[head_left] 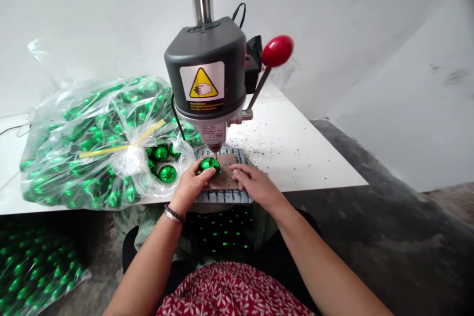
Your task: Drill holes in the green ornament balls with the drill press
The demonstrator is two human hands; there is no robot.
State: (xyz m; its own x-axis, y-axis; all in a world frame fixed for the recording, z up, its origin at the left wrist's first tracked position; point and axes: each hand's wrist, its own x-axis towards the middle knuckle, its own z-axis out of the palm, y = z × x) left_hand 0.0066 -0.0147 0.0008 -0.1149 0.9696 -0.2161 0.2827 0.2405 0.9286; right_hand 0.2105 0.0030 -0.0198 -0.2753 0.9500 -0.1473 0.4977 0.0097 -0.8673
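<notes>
A shiny green ball ornament (210, 163) sits in the fingers of my left hand (189, 183), which is closed round its near side. It is just under the chuck (215, 147) of a small drill press (207, 59), close to the thin bit. A brown wooden block (226, 180) lies below on the press's grooved base (222, 196). On the right of the block, my right hand (259, 185) has its fingers curled and the thumb against them. Whatever may be in that pinch is hidden.
A big clear bag of green balls (92, 133), tied with a yellow strip (122, 145), fills the table's left. Loose balls (167, 174) lie beside it. A red-knobbed lever (277, 51) sticks out right. Dark shavings dot the white table (314, 168). Another bag (37, 266) stands on the floor.
</notes>
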